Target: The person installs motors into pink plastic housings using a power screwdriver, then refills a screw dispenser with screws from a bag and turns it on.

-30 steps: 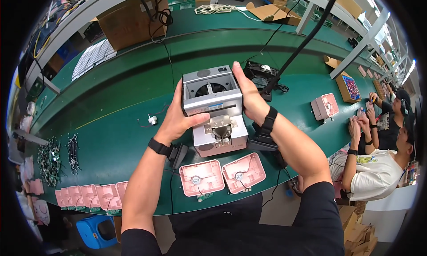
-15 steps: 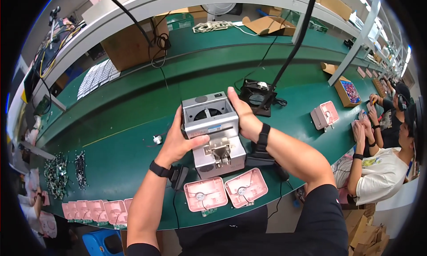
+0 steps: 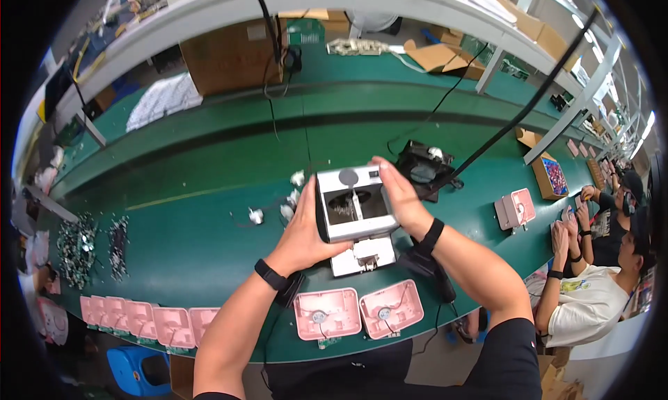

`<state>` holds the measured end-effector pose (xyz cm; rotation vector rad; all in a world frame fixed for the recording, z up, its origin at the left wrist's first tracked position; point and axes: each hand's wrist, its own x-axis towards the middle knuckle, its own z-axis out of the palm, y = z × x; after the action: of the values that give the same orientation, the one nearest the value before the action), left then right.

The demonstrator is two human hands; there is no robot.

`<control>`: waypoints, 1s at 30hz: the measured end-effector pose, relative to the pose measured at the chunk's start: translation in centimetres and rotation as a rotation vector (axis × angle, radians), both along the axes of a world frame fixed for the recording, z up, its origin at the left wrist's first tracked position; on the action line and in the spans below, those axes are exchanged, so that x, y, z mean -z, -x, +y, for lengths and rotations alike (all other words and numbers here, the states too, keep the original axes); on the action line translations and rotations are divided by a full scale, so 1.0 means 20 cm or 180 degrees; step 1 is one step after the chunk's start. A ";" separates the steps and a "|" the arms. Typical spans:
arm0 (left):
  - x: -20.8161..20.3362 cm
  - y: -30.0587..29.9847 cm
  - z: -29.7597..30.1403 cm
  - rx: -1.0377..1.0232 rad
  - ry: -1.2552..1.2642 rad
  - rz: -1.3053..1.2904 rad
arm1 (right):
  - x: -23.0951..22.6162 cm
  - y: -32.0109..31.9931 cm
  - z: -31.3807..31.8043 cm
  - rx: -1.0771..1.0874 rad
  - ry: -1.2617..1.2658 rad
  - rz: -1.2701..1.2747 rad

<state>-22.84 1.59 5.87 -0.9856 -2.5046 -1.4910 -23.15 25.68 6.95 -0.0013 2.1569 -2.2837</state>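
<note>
A silver, box-shaped metal machine point(image 3: 360, 230) stands between my hands on the green bench. Its open top shows a dark fan-like part inside, and a metal latch point(image 3: 368, 262) sits on the lower front section. My left hand point(image 3: 303, 234) grips the left side, with its thumb across the front. Against the right side presses my right hand point(image 3: 406, 204), its fingers reaching toward the far corner. Two pink plastic shells point(image 3: 342, 318) point(image 3: 407, 308), each with a small round part and wires inside, lie between the machine and my body.
A black fan unit point(image 3: 424, 169) lies beyond my right hand. Small white parts point(image 3: 257, 216) lie left of the machine. A row of pink shells point(image 3: 172, 325) lines the near left edge. Farther right are a pink-and-grey unit point(image 3: 513, 209), a carton point(image 3: 551, 177) and co-workers point(image 3: 591, 296).
The machine's upper part has tipped toward me, showing more of its open top and less of its front. White parts behind it have come into sight. Both hands keep their hold. The view has shifted.
</note>
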 end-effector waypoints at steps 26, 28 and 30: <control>0.00 -0.01 0.04 -0.0056 -0.0407 -0.0631 | -0.11 -0.04 0.01 0.0035 -0.1094 -0.0720; 0.00 0.00 0.04 -0.0053 -0.0381 -0.0638 | -0.12 -0.02 0.01 0.0049 -0.1212 -0.0612; 0.00 0.00 0.04 -0.0047 -0.0302 -0.0605 | -0.12 -0.01 0.00 0.0080 -0.1421 -0.0349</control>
<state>-22.75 2.43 5.89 -0.8461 -2.5288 -1.7582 -22.92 25.78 9.45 0.1472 2.5593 -1.7158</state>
